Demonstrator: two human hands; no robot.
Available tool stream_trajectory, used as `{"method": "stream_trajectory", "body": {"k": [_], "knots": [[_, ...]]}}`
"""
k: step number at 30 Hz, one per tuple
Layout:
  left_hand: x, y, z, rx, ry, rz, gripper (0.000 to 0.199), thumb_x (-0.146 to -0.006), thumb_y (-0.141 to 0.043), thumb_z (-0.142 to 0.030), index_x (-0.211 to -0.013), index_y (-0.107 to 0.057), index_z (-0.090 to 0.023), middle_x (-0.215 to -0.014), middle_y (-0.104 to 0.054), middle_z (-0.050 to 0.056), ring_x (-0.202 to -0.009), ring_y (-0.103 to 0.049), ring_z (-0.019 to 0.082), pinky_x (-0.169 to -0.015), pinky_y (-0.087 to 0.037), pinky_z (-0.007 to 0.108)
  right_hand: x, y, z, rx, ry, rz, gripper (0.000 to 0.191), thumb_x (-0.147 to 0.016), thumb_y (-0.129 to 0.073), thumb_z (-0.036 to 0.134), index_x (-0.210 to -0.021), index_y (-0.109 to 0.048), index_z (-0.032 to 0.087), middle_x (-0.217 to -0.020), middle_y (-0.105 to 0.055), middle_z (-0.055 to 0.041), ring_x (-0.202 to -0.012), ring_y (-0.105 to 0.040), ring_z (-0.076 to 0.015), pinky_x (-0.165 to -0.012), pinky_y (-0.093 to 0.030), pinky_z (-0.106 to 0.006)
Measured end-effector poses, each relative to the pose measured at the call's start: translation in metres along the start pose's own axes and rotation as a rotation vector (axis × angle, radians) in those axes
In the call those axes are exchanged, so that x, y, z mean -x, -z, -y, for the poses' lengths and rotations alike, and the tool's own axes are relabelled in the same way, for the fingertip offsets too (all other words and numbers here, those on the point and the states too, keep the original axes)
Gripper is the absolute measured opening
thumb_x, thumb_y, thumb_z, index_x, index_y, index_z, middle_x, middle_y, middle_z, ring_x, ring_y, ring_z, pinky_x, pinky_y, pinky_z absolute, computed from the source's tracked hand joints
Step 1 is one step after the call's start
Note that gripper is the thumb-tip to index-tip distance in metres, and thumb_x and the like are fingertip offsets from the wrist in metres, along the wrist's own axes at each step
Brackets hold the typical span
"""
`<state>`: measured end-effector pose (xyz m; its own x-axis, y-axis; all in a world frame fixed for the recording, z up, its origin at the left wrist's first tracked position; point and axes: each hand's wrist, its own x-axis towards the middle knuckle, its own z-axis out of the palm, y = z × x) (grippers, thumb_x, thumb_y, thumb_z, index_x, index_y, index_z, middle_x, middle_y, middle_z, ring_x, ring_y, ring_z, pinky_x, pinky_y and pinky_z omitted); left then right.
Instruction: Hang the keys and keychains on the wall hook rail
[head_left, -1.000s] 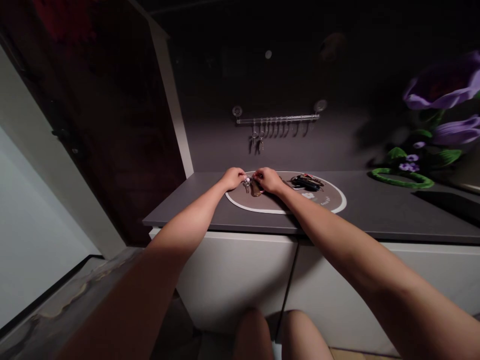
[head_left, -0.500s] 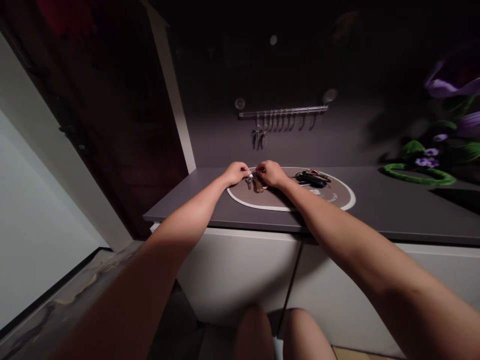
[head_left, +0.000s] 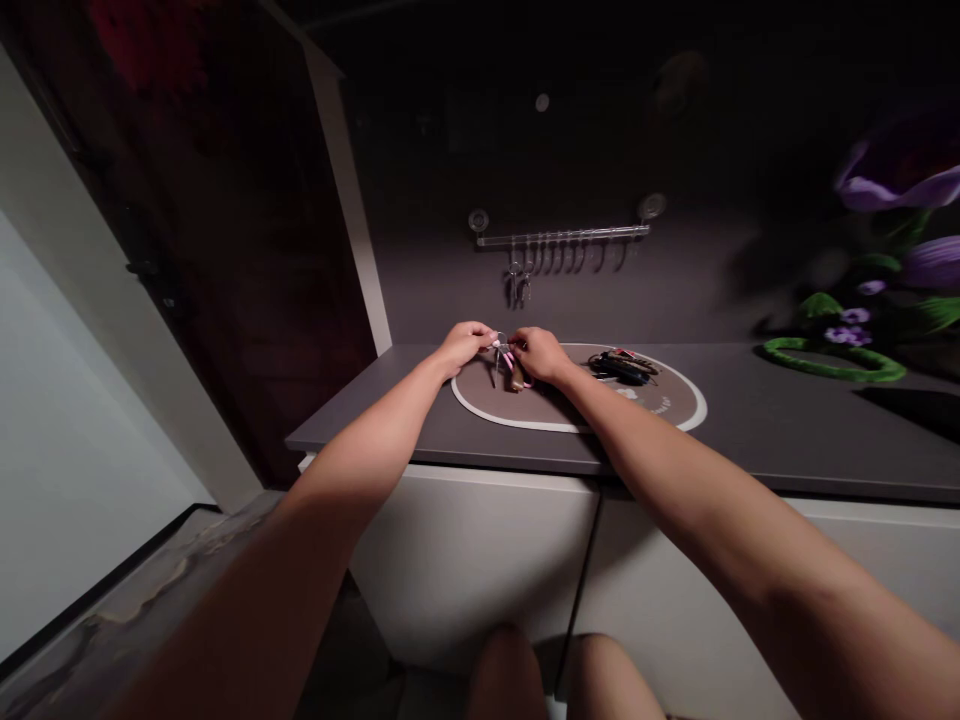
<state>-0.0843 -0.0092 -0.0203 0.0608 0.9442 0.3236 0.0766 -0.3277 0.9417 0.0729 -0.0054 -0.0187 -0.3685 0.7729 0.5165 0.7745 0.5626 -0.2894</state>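
1 white inscription (head_left: pixel 660 406), on the oval mat (head_left: pixel 491 408), seemingly too small to read

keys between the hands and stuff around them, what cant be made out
All in the head view:
- Keys: too small to count.
- Right hand: its back hides its grip.
- Dark pile: too dim to separate items.
- Lettering on the mat: too small.
- Upper purple flower: cut off by right edge.

A single head-worn view looks forward and down at the counter (head_left: pixel 757 420) from just behind it.
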Motion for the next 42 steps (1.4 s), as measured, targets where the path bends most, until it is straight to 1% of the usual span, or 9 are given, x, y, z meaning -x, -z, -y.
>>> {"method": "stream_trajectory", "body": {"k": [4, 9, 15, 19, 22, 29, 34, 39, 42], "knots": [[0.002, 0.0, -0.005, 0.182, 0.032, 0.017, 0.006, -0.07, -0.064, -0.012, -0.068, -0.058, -0.01, -0.066, -0.06, 0.002, -0.062, -0.056, 0.008, -0.072, -0.045, 0.026, 0.001, 0.003, 0.004, -0.06, 0.008, -0.043, 0.022, -0.08, -0.048, 0.018, -0.093, -0.065, 0.015, -0.096, -0.065, -0.0102, -0.089, -0.057, -0.0182, -0.078, -0.039, -0.025], [0.003, -0.002, -0.01, 0.35, 0.01, 0.021, 0.005, -0.073, -0.061, -0.011, -0.071, -0.057, -0.01, -0.071, -0.061, 0.003, -0.068, -0.058, 0.008, -0.081, -0.045, 0.03, 0.003, 0.005, 0.009, -0.202, 0.002, -0.113, 0.02, -0.081, -0.045, 0.021, -0.09, -0.062, 0.017, -0.088, -0.064, -0.0049, -0.081, -0.055, -0.0142, -0.076, -0.038, -0.024], [0.002, 0.0, -0.015, 0.52, -0.019, 0.009, 0.003, -0.076, -0.057, -0.01, -0.074, -0.057, -0.01, -0.068, -0.06, 0.001, -0.066, -0.056, 0.007, -0.078, -0.046, 0.025, 0.004, 0.006, 0.014, -0.468, 0.0, -0.16, 0.017, -0.081, -0.044, 0.027, -0.087, -0.056, 0.017, -0.077, -0.06, -0.0002, -0.069, -0.05, -0.0108, -0.068, -0.038, -0.022], [0.002, 0.001, -0.017, 0.53, -0.016, 0.025, 0.004, -0.077, -0.058, -0.014, -0.074, -0.057, -0.011, -0.068, -0.059, 0.001, -0.065, -0.055, 0.007, -0.076, -0.046, 0.024, 0.001, 0.002, 0.012, -0.65, 0.04, -0.162, 0.017, -0.079, -0.046, 0.031, -0.087, -0.052, 0.018, -0.076, -0.058, 0.0016, -0.068, -0.051, -0.0097, -0.067, -0.04, -0.021], [0.002, 0.001, -0.017, 0.524, -0.019, 0.044, 0.007, -0.075, -0.061, -0.016, -0.074, -0.056, -0.011, -0.069, -0.059, 0.001, -0.064, -0.055, 0.006, -0.074, -0.046, 0.024, 0.0, 0.001, 0.012, -0.723, 0.071, -0.154, 0.018, -0.078, -0.049, 0.034, -0.087, -0.052, 0.018, -0.075, -0.057, 0.002, -0.067, -0.05, -0.0094, -0.067, -0.041, -0.022], [0.002, 0.0, -0.016, 0.549, -0.003, 0.073, 0.009, -0.075, -0.062, -0.018, -0.074, -0.055, -0.012, -0.071, -0.059, 0.0, -0.064, -0.055, 0.007, -0.073, -0.045, 0.026, 0.0, 0.001, 0.013, -0.82, 0.066, -0.135, 0.019, -0.073, -0.055, 0.035, -0.082, -0.053, 0.018, -0.071, -0.056, 0.0023, -0.063, -0.05, -0.009, -0.063, -0.042, -0.021], [0.004, -0.002, -0.016, 0.529, 0.019, 0.057, 0.013, -0.073, -0.064, -0.019, -0.075, -0.054, -0.012, -0.07, -0.059, 0.0, -0.064, -0.054, 0.006, -0.07, -0.046, 0.025, -0.001, 0.001, 0.012, -0.855, 0.026, -0.143, 0.02, -0.071, -0.056, 0.036, -0.08, -0.052, 0.018, -0.069, -0.055, 0.0029, -0.061, -0.049, -0.0085, -0.061, -0.041, -0.021], [0.006, -0.004, -0.017, 0.53, 0.029, 0.06, 0.014, -0.072, -0.066, -0.02, -0.075, -0.055, -0.013, -0.07, -0.058, -0.001, -0.064, -0.054, 0.007, -0.074, -0.047, 0.03, -0.003, 0.003, 0.01, -0.907, 0.025, -0.184, 0.02, -0.069, -0.058, 0.035, -0.076, -0.053, 0.017, -0.069, -0.055, 0.0023, -0.063, -0.049, -0.0089, -0.064, -0.042, -0.022], [0.008, -0.005, -0.019, 0.511, 0.035, 0.049, 0.014, -0.071, -0.067, -0.021, -0.075, -0.055, -0.013, -0.069, -0.058, -0.002, -0.065, -0.054, 0.007, -0.074, -0.048, 0.031, -0.004, 0.003, 0.007, -0.924, 0.029, -0.204, 0.02, -0.069, -0.059, 0.035, -0.076, -0.054, 0.017, -0.07, -0.055, 0.0018, -0.065, -0.05, -0.0093, -0.066, -0.041, -0.022]]}}
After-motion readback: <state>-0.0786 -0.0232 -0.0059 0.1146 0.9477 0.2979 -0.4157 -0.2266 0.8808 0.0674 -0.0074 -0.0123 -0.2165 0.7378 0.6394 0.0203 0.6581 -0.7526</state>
